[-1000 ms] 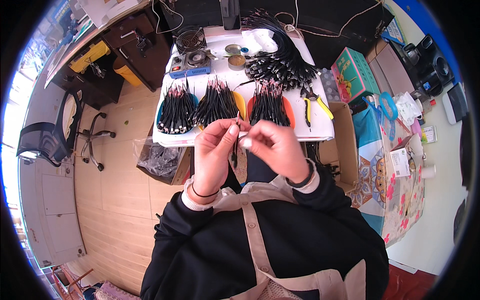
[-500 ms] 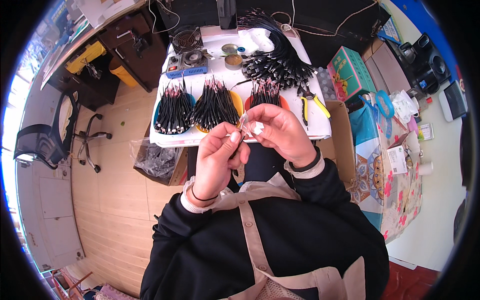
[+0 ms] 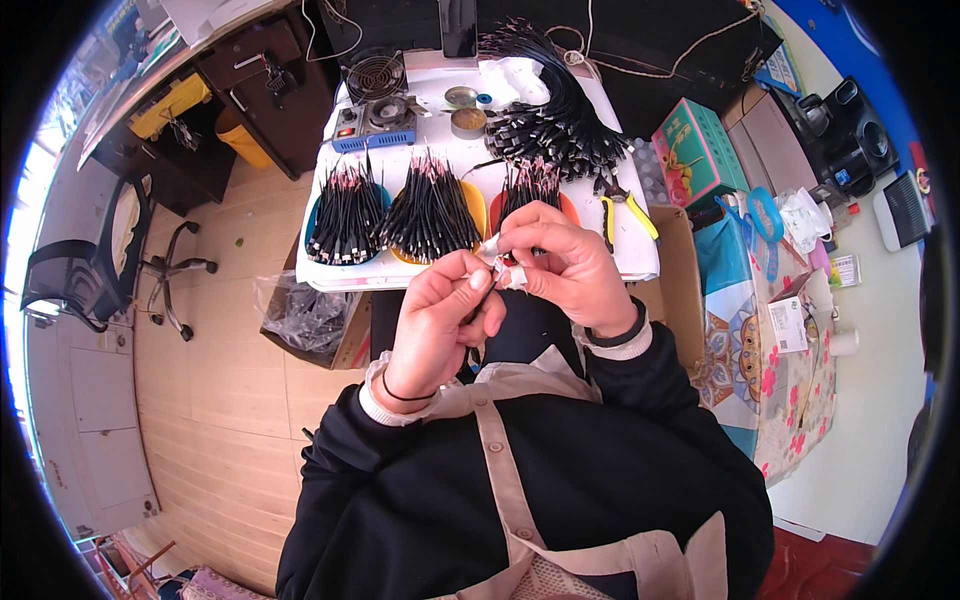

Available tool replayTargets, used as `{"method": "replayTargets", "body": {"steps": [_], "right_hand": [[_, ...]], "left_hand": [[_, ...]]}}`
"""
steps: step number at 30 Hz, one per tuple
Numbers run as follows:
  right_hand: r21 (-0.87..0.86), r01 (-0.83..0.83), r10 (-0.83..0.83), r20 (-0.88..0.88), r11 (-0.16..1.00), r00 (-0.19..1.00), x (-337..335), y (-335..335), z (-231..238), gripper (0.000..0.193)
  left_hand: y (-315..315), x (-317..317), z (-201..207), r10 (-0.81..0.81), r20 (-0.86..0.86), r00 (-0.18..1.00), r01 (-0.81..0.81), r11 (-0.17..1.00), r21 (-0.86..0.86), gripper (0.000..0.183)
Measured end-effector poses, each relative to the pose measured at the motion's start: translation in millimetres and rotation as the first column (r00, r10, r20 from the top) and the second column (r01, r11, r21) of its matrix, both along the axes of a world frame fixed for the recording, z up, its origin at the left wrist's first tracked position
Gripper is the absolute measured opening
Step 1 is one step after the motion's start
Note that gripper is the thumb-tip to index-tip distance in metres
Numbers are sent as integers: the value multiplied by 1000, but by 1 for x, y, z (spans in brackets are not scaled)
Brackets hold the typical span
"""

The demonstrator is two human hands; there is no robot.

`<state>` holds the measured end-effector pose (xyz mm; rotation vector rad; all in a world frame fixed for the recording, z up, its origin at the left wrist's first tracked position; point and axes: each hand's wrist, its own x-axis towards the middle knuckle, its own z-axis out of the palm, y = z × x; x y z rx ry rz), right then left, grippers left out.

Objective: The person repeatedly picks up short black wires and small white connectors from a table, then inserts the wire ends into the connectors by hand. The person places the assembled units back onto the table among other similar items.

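Black cable [image 3: 478, 312] with a small white piece at its end sits pinched between both hands, now lower and nearer the chest than a second ago, off the white tray [image 3: 640, 262]. Left hand [image 3: 440, 318] curls closed around the wire; right hand [image 3: 560, 262] pinches the white tip, fingers bent, wrists angled inward.

Pale wooden floor [image 3: 215, 400] spreads left, a black office chair [image 3: 85, 270] sits there, dark cabinet [image 3: 250, 90] far left, daylight brightening that edge.
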<state>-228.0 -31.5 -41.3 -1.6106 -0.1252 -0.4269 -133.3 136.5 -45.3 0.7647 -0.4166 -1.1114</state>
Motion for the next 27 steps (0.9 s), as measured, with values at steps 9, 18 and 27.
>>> {"method": "replayTargets", "body": {"steps": [9,18,27], "right_hand": [[110,27,-24,-28,994,999,-1,1,-2,15],[160,52,-47,-33,986,998,-5,5,-2,15],[306,-16,30,-42,952,999,-5,11,-1,14]], "left_hand": [[1,-3,1,59,77,995,-58,998,-25,13],[2,-3,-1,-42,-12,999,42,999,-27,19],[1,0,-8,-140,-166,976,122,986,-112,19]]}}
